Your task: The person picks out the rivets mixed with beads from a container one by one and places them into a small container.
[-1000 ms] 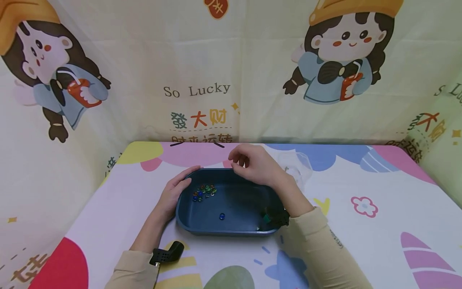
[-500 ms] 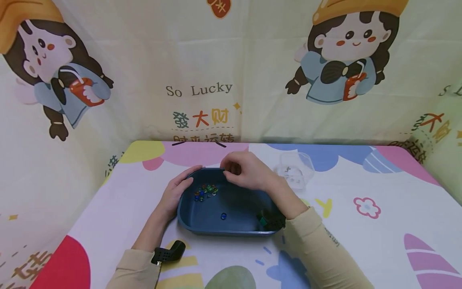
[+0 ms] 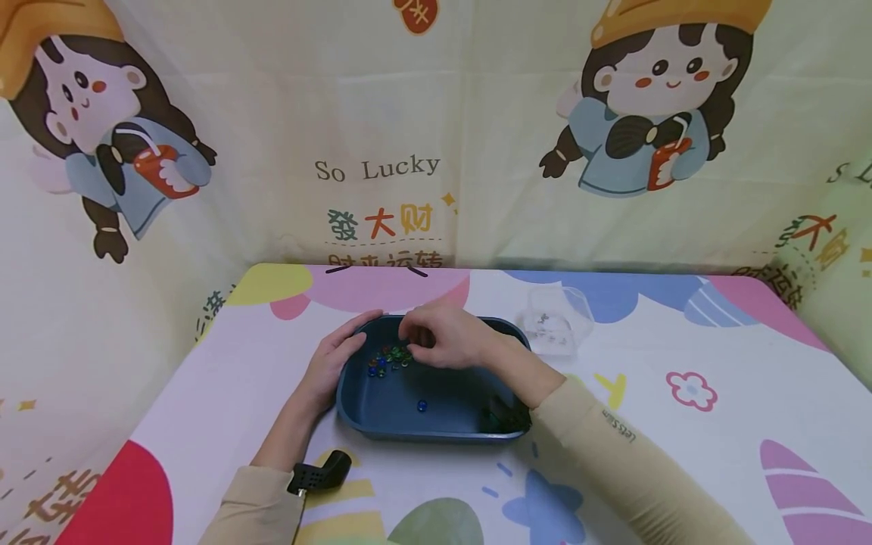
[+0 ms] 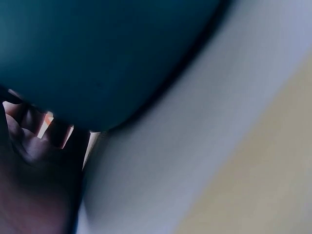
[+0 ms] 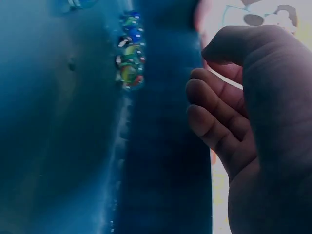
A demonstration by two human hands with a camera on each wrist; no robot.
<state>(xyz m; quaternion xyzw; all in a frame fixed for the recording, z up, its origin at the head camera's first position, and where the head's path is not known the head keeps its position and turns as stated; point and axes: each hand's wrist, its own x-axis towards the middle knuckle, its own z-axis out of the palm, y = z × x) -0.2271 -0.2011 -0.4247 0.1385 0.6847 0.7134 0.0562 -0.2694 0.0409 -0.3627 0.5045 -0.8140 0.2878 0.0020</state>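
Note:
A dark blue rectangular basin (image 3: 436, 437) stands on the table. My left hand (image 3: 325, 369) grips its left end, thumb at the rim and fingers along the outer wall; the left wrist view shows those fingers (image 4: 29, 129) under the basin's side. Several coloured glass marbles (image 3: 381, 365) lie clustered in the basin's back left. A single blue marble (image 3: 422, 406) sits apart near the front wall. My right hand (image 3: 446, 337) hovers over the back rim, just right of the cluster. Its fingers (image 5: 214, 122) are loosely bent, and nothing shows between them.
A clear plastic box (image 3: 553, 333) with its lid up stands behind the basin's right corner, with small bits in it. A printed cloth (image 3: 722, 363) covers the table. Behind it hangs a patterned backdrop (image 3: 497, 151). Each wrist wears a black camera (image 3: 320, 473).
My right hand has moved left and a little nearer, from beyond the back rim to beside the marble cluster. My left hand keeps its grip on the basin.

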